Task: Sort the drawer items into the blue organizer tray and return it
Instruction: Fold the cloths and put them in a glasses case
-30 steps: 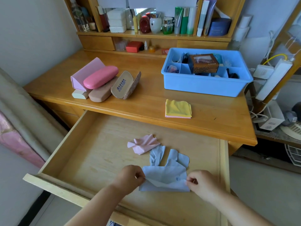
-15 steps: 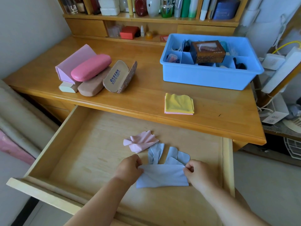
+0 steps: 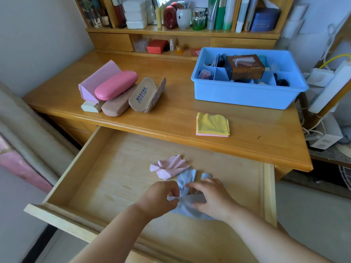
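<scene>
A pale blue cloth (image 3: 185,205) lies in the open wooden drawer (image 3: 106,179), partly folded. My left hand (image 3: 159,198) pinches its left edge. My right hand (image 3: 210,196) lies over the cloth's right part with fingers spread toward the left hand; much of the cloth is hidden under it. A crumpled pink cloth (image 3: 169,167) sits just behind the blue one. The blue organizer tray (image 3: 247,92) stands on the desk at the back right, with a brown box (image 3: 245,67) and small items in its compartments.
Folded yellow and pink cloths (image 3: 212,124) lie on the desk (image 3: 171,114) near its front edge. Several glasses cases (image 3: 117,92) are stacked at the desk's left. Shelves with bottles and books rise behind. Power strips and cables hang at the right.
My right hand has moved left across the blue cloth, bringing its right side toward my left hand. The left hand has stayed at the left edge.
</scene>
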Action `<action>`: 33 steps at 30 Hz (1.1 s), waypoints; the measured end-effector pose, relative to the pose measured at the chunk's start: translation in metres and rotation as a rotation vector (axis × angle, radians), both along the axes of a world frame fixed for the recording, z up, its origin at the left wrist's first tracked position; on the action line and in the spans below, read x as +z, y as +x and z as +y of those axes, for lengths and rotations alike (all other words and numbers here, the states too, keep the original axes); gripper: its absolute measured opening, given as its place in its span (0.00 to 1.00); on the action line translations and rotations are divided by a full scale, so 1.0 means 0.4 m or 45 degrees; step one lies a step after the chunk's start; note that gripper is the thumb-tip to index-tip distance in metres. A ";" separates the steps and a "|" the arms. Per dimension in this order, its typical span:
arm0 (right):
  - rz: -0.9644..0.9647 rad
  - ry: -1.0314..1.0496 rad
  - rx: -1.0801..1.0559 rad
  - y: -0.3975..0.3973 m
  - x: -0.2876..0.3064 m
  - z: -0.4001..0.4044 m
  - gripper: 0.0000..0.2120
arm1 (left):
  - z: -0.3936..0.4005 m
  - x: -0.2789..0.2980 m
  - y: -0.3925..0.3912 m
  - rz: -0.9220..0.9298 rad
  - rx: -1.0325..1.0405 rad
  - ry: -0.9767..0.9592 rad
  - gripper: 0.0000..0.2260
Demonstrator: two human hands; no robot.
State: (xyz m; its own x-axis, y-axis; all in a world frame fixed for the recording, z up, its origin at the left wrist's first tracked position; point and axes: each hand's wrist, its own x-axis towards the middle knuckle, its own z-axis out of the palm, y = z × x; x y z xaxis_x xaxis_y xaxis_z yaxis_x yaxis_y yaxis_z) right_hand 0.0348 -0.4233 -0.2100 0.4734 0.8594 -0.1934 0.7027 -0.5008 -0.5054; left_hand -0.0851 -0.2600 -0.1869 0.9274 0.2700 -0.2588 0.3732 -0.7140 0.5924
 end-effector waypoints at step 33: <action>1.158 0.671 -1.121 -0.034 0.081 -0.080 0.09 | -0.082 0.025 -0.049 -0.517 0.959 -0.920 0.06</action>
State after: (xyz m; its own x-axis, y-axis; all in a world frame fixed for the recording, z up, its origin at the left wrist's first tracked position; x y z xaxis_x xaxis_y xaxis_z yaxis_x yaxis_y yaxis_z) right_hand 0.0211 -0.4554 -0.1777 0.7791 0.4115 -0.4730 -0.4232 -0.2114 -0.8810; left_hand -0.1048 -0.2928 -0.1768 0.6417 0.7071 -0.2972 0.2497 0.1738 0.9526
